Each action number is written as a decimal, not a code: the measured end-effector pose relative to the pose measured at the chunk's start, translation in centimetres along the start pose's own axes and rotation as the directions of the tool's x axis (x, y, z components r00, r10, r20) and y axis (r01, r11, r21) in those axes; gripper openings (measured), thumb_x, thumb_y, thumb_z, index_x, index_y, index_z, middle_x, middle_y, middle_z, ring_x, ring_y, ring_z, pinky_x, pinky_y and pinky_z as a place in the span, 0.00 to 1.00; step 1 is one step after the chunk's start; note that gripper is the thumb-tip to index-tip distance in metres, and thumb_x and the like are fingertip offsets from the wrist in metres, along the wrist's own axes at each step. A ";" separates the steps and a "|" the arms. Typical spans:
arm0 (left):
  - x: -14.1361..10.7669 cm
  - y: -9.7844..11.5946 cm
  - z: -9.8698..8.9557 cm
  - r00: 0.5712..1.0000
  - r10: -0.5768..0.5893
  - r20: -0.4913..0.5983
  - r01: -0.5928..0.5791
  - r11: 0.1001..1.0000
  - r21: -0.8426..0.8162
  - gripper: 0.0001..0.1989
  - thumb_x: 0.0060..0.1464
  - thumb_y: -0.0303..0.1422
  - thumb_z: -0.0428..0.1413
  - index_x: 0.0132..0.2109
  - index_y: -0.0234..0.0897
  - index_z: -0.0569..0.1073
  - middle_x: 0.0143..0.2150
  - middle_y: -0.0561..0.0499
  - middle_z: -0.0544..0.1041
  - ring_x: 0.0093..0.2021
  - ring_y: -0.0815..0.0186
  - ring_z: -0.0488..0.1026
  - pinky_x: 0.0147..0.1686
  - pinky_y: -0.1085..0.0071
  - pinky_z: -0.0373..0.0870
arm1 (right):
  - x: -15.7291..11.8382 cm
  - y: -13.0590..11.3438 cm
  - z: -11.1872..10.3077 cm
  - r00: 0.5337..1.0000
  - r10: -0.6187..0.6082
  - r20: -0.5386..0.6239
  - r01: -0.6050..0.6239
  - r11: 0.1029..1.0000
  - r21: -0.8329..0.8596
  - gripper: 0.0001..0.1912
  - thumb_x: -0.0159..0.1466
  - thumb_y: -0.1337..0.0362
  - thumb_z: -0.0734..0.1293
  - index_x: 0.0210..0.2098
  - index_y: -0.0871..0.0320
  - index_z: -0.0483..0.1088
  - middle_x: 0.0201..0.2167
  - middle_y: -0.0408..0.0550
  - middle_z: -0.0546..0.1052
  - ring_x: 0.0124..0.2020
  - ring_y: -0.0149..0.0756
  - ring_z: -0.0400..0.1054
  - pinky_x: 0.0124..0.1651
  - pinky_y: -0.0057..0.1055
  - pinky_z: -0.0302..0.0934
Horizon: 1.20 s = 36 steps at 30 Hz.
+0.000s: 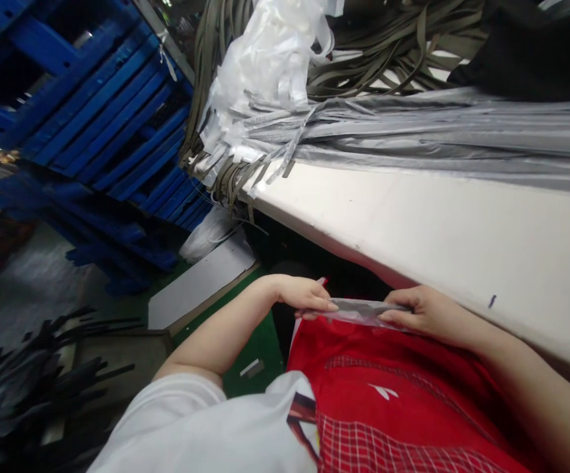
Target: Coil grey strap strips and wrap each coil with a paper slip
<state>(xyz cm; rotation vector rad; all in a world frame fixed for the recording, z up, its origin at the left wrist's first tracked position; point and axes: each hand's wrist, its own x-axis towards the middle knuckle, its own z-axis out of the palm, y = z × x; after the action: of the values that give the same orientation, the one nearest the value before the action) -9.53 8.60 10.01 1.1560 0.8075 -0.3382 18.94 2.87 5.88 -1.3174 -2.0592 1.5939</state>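
Observation:
A grey, slightly shiny flat strip (pixel 358 307) stretches between my two hands, just above the red apron (pixel 393 381) on my lap. My left hand (pixel 309 295) pinches its left end between thumb and fingers. Farther right, my right hand (pixel 415 312) grips the other end with its thumb along the edge. Both hands are just off the near edge of the white table (pixel 413 223). Whether the strip runs on beneath my right palm is hidden.
Long grey strips (pixel 413 135) lie along the table's far side. A crumpled clear plastic bag (pixel 265 59) and olive straps (pixel 413 46) are heaped at its left end. Black cloth (pixel 541 52) lies at the back right. Blue pallets (pixel 102 112) stand left; dark strips (pixel 33 387) lie lower left.

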 end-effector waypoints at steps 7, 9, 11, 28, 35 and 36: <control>1.4 -1.4 1.2 0.988 -0.051 -0.149 0.013 0.968 -0.249 0.36 0.56 0.62 0.41 0.35 0.33 0.76 0.20 0.50 0.73 0.11 0.73 0.56 0.11 0.76 0.46 | 0.3 0.2 -0.2 0.998 -0.069 -0.008 0.070 0.995 0.077 0.24 0.64 0.46 0.61 0.30 0.59 0.76 0.26 0.44 0.76 0.28 0.35 0.66 0.32 0.27 0.59; 2.1 -1.9 1.1 0.969 -0.126 -0.214 0.036 0.924 -0.382 0.41 0.58 0.61 0.31 0.38 0.31 0.75 0.23 0.47 0.76 0.12 0.72 0.62 0.12 0.77 0.52 | 0.3 0.1 0.0 0.998 -0.065 0.008 0.064 0.996 0.069 0.25 0.65 0.46 0.59 0.32 0.59 0.77 0.28 0.46 0.78 0.30 0.37 0.68 0.34 0.28 0.60; 2.6 -2.3 1.1 0.957 -0.167 -0.236 0.037 0.881 -0.472 0.43 0.59 0.60 0.27 0.38 0.30 0.75 0.24 0.45 0.77 0.14 0.70 0.67 0.14 0.76 0.59 | 0.4 0.0 0.2 0.998 -0.053 0.019 0.052 0.997 0.048 0.26 0.65 0.45 0.59 0.33 0.58 0.78 0.29 0.47 0.79 0.31 0.39 0.69 0.35 0.30 0.61; 1.1 -2.2 1.8 1.000 -0.023 -0.013 0.019 0.967 -0.256 0.33 0.54 0.60 0.50 0.31 0.31 0.76 0.12 0.55 0.64 0.10 0.76 0.53 0.10 0.77 0.47 | 0.9 -0.3 0.8 0.997 -0.066 -0.050 0.065 0.998 -0.013 0.24 0.68 0.49 0.56 0.33 0.58 0.77 0.31 0.47 0.80 0.32 0.39 0.72 0.37 0.31 0.63; -3.2 -1.7 1.6 0.972 0.225 0.062 -0.164 0.845 -0.509 0.22 0.57 0.48 0.56 0.31 0.31 0.74 0.10 0.61 0.55 0.07 0.78 0.45 0.07 0.81 0.41 | 2.1 -0.9 0.9 0.976 -0.210 -0.051 0.205 0.974 -0.099 0.21 0.58 0.59 0.68 0.51 0.53 0.72 0.45 0.49 0.79 0.42 0.45 0.73 0.46 0.35 0.65; -3.7 -1.2 1.8 0.945 0.325 -0.027 -0.286 0.787 -0.546 0.20 0.58 0.46 0.56 0.33 0.30 0.75 0.10 0.60 0.57 0.07 0.77 0.49 0.07 0.82 0.45 | 2.9 -0.7 1.5 0.971 -0.222 -0.086 0.212 0.970 -0.115 0.20 0.59 0.61 0.66 0.52 0.52 0.71 0.47 0.50 0.78 0.44 0.45 0.72 0.49 0.36 0.64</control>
<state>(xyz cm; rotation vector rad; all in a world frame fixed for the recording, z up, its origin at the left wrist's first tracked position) -12.11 5.94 12.15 0.7088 0.5837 0.1277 15.96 4.05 4.98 -1.1310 -2.1673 1.3190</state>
